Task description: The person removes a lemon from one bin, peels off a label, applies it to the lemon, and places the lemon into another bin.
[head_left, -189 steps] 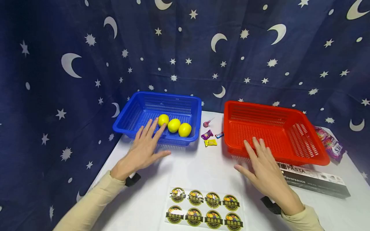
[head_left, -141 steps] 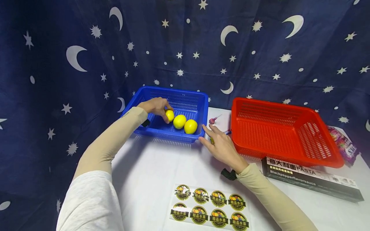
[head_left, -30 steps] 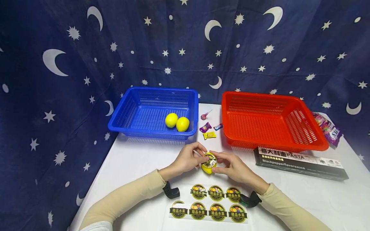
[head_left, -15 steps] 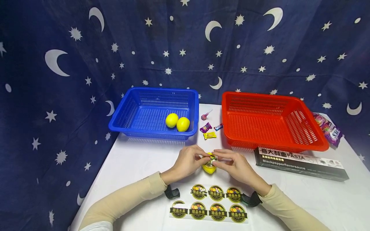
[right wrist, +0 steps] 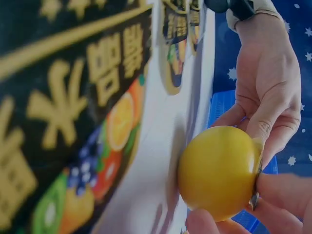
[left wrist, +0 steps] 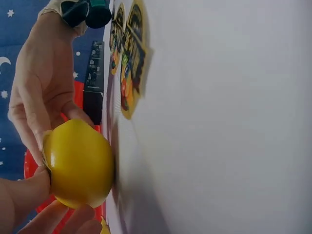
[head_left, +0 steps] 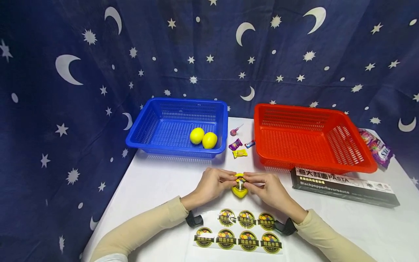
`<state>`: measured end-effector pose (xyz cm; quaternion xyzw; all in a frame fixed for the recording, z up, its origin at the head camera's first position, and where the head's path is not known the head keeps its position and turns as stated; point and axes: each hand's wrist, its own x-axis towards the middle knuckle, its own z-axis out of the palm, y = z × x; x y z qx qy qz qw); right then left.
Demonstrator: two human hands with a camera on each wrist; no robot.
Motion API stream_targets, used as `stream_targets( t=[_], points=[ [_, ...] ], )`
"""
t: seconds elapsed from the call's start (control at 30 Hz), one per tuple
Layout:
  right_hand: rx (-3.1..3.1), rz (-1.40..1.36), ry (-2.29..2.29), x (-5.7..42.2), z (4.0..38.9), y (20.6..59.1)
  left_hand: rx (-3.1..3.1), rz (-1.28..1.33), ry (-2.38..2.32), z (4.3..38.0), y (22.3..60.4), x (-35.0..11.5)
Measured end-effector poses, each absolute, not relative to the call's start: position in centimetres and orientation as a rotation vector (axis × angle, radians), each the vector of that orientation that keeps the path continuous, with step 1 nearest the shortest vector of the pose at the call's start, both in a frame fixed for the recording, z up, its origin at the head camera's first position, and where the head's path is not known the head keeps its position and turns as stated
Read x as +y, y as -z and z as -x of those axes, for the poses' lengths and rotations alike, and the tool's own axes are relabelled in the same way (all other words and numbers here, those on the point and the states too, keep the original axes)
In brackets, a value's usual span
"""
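A yellow lemon (head_left: 240, 193) sits on the white table between both hands. A round black-and-gold fruit sticker (head_left: 240, 183) lies on its upper side. My left hand (head_left: 211, 185) holds the lemon from the left, its thumb on the sticker. From the right, my right hand (head_left: 269, 188) grips it with thumb and fingers at the sticker's other edge. In the left wrist view the lemon (left wrist: 80, 163) is close to the table, fingers around it; the right wrist view shows the sticker's edge (right wrist: 256, 187) under the thumbs. A clear sticker sheet (head_left: 237, 230) lies in front.
The blue basket (head_left: 176, 154) at back left contains two lemons (head_left: 203, 137). A red basket (head_left: 314, 165) stands at back right, with a pasta box (head_left: 343, 191) before it and a purple candy bag (head_left: 376, 149) beside it. Wrapped candies (head_left: 240, 153) and a lollipop (head_left: 234, 132) lie between the baskets.
Earlier, the left hand gripped one of three lemons in the blue basket; that lemon is now on the table. One sticker left the sheet for the lemon. Recently both thumbs moved over the sticker's edges.
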<state>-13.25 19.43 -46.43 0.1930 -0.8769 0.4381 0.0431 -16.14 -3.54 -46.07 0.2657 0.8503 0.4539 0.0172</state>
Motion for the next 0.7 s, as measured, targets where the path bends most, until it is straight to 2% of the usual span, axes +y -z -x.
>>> stream_targets(
  t=[0.13, 0.33, 0.43, 0.53, 0.7],
  points=[
    [-2.741, -0.574, -1.443, 19.5, 13.3, 46.4, 2.672, -0.824, -1.374, 15.9, 45.9, -3.2],
    [-2.814, -0.703, -1.131, 19.3, 13.8, 46.5, 2.715, -0.864, -1.308, 15.8, 45.8, -2.9],
    [-2.837, -0.676, -1.101, 19.5, 13.6, 46.1, 2.705, -0.873, -1.328, 16.0, 45.5, -2.9],
    [-2.87, -0.59, -1.216, 20.4, 13.3, 44.0, 2.69, -0.885, -1.403, 16.4, 44.5, -2.8],
    [-2.841, -0.482, -1.279, 23.8, 14.7, 37.5, 2.745, -0.948, -1.437, 17.5, 42.7, -1.4]
  ],
)
